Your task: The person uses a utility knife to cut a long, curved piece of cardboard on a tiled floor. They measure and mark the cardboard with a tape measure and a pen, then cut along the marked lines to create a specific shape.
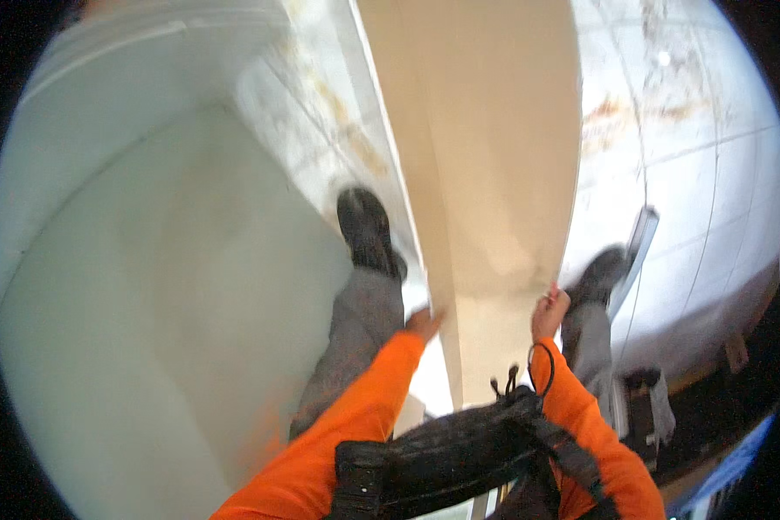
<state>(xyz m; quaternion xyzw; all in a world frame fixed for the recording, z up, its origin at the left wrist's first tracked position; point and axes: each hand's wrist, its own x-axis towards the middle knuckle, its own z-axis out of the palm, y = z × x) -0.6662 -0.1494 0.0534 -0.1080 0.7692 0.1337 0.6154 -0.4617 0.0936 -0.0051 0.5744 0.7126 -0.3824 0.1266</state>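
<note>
A long tan sheet or panel stretches away between my legs, with a lengthwise line near its left side. My left hand is at the panel's left edge, its blurred fingertips lying over the surface. Across from it, my right hand is closed at the right edge. A small reddish spot shows at its fingertips; I cannot tell whether it is an object or part of a finger. Both sleeves are orange, and a black cord loops by the right wrist.
A large pale, glossy surface fills the left side. My dark shoes stand on either side of the panel on a stained white tiled floor. A metal bar lies beside the right shoe. A black bag hangs at my waist.
</note>
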